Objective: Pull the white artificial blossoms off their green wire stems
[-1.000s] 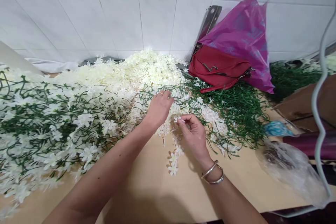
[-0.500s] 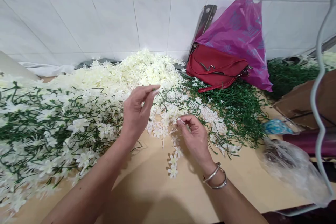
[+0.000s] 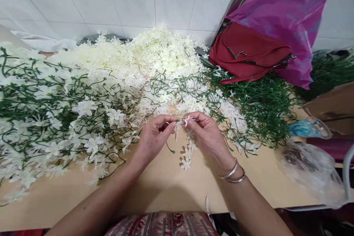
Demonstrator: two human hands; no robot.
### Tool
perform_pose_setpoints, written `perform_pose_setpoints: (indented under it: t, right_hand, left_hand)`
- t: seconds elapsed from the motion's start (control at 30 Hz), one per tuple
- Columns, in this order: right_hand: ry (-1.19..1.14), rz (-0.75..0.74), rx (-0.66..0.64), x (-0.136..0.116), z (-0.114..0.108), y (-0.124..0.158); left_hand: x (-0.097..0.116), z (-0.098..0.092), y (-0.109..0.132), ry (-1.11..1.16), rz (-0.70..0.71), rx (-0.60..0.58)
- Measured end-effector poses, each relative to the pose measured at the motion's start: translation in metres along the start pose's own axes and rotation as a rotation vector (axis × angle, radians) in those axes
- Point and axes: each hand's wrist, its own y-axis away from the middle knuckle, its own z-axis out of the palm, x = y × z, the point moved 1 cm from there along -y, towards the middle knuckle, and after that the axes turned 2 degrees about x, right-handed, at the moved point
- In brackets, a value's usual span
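My left hand (image 3: 156, 136) is closed in a pinch on a thin green artificial flower stem (image 3: 172, 150), whose end pokes out below the fingers. White stamen-like strands (image 3: 177, 124) show at its fingertips. Close beside it, my right hand (image 3: 207, 132) pinches a small white artificial flower piece (image 3: 188, 120); the two sets of fingertips almost meet. Just below them, a short row of loose white blossoms (image 3: 186, 163) lies on the wooden table (image 3: 163, 188). Fingers partly hide how the held parts join.
Flowers on green stems (image 3: 85, 108) are heaped at left, pale loose blossoms (image 3: 163, 49) behind. White strands (image 3: 233, 114) and bare green stems (image 3: 265, 107) lie at right. A red handbag (image 3: 249, 51), magenta plastic bag (image 3: 293, 22) and clear plastic bag (image 3: 312, 173) stand beyond.
My left hand has come down and right from above the flower heap to meet my right hand's fingertips. The view has tilted down, bringing patterned clothing into the lower edge.
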Motion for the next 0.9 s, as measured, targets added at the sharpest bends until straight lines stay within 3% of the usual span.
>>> perform_pose_setpoints:
  t: [0.3,0.43,0.47,0.53,0.6,0.67,0.73,0.8,0.9]
  right_hand:
    - [0.005,-0.012,0.023,0.0,0.001,-0.005]
    - [0.059,-0.047,0.012,-0.021,-0.002,0.005]
    - [0.113,-0.051,-0.028,-0.029,-0.006,0.013]
    - [0.229,0.019,-0.239,-0.044,-0.017,0.039]
    - [0.258,0.179,-0.448,-0.051,-0.032,0.074]
    - [0.175,0.341,-0.525,-0.044,-0.049,0.111]
    - [0.093,0.471,-0.488,-0.028,-0.061,0.144]
    - [0.025,0.5,-0.396,-0.01,-0.063,0.164]
    - [0.007,0.469,-0.314,0.006,-0.049,0.163]
  left_hand:
    - [0.003,-0.002,0.0,-0.233,0.217,0.07]
    - [0.006,-0.005,0.001,-0.171,0.186,0.098]
    - [0.007,-0.006,0.001,-0.144,0.169,0.097]
    - [0.01,-0.007,0.002,-0.066,0.129,0.074]
    - [0.012,-0.007,0.003,0.037,0.08,0.016]
    - [0.013,-0.005,0.003,0.134,0.027,-0.046]
    - [0.014,-0.003,0.003,0.196,-0.015,-0.078]
    - [0.014,0.0,0.003,0.216,-0.031,-0.084]
    - [0.013,0.002,0.002,0.222,-0.021,-0.072]
